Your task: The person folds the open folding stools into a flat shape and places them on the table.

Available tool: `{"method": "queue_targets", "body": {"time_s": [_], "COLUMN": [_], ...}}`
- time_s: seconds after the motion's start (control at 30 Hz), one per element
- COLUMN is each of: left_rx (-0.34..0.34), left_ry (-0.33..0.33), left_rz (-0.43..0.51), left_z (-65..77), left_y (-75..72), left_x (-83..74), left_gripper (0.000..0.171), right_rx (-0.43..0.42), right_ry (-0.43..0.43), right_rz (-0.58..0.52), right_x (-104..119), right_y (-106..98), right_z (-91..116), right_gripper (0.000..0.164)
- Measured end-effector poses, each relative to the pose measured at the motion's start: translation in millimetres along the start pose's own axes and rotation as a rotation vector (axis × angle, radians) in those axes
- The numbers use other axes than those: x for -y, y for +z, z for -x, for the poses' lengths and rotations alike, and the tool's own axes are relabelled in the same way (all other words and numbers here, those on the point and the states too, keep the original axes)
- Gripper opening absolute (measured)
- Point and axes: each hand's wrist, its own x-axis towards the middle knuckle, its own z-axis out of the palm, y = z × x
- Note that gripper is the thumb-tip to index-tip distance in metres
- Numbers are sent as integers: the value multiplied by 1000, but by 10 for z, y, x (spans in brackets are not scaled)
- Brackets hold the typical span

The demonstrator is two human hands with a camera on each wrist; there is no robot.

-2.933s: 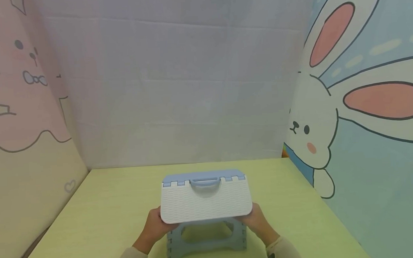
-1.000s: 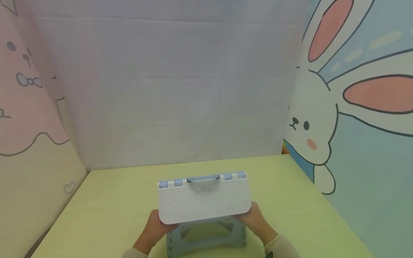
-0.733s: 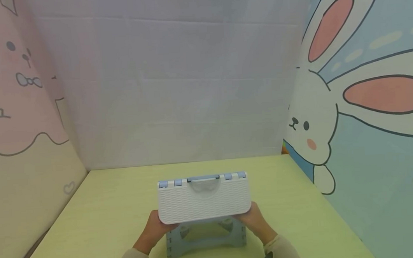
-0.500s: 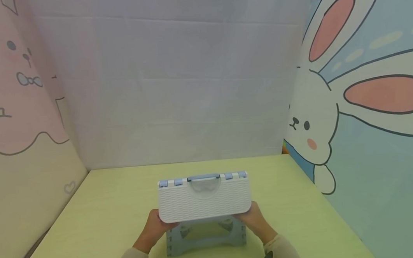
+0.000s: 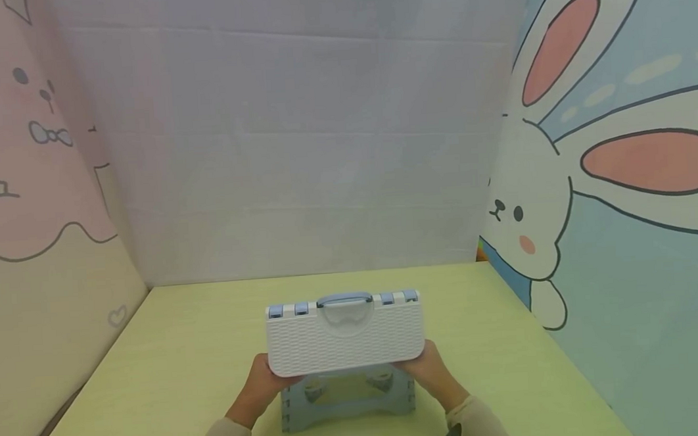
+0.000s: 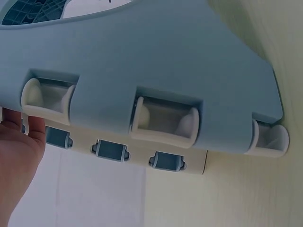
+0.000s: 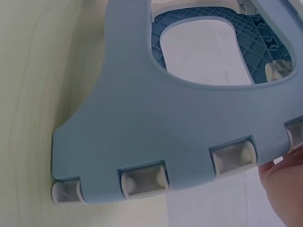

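Observation:
In the head view, a white and pale blue folding stool (image 5: 346, 340) stands at the near middle of the table, its white woven-textured part facing me and a blue carry handle (image 5: 344, 298) along its far edge. My left hand (image 5: 262, 388) grips the white part's left lower corner, and my right hand (image 5: 427, 372) grips the right one. Below hangs a blue leg panel (image 5: 348, 409) with an oval opening. Up close in the left wrist view, blue panel and white hinge knuckles (image 6: 165, 123) show, fingers (image 6: 35, 130) curled at the edge. The white part hides most of my fingertips.
A pale yellow-green table (image 5: 184, 345) spreads around the stool. Behind it hangs a white sheet (image 5: 298, 148). A cartoon-printed wall (image 5: 43, 260) borders the left side, and a rabbit-printed one (image 5: 637, 282) the right.
The blue strip along the stool's far edge has gone from sight as the white part tilted. Lately the handle has risen slightly and the leg panel's opening looks narrower. Both hands keep their grip.

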Motion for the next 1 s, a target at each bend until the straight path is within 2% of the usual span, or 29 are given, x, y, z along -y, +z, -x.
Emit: {"method": "queue_targets", "body": {"time_s": [0.1, 0.23, 0.4, 0.63, 0.8, 0.9, 1.0], "left_rx": [3, -9, -49, -72, -134, -154, -140], "left_ry": [10, 19, -10, -20, -57, -56, -25], "left_rz": [9, -1, -20, -37, -88, -103, -83], "left_z": [-1, 1, 5, 5, 22, 30, 32], "left_y": [0, 11, 31, 39, 70, 85, 92], "left_x": [2, -3, -8, -29, -48, -53, -59], "left_gripper": [42, 28, 22, 31, 34, 34, 34], "right_rx": [18, 24, 32, 35, 24, 8, 0], "right_ry": [-11, -25, -55, -62, -65, -53, -43], "right_rz": [13, 24, 22, 8, 17, 35, 45], "right_x": [-9, -26, -35, -27, -34, -42, -44], "right_y": [-19, -33, -41, -40, -28, -21, -14], "right_z": [3, 11, 13, 8, 3, -6, -12], "right_gripper": [36, 39, 39, 39, 38, 38, 36]}}
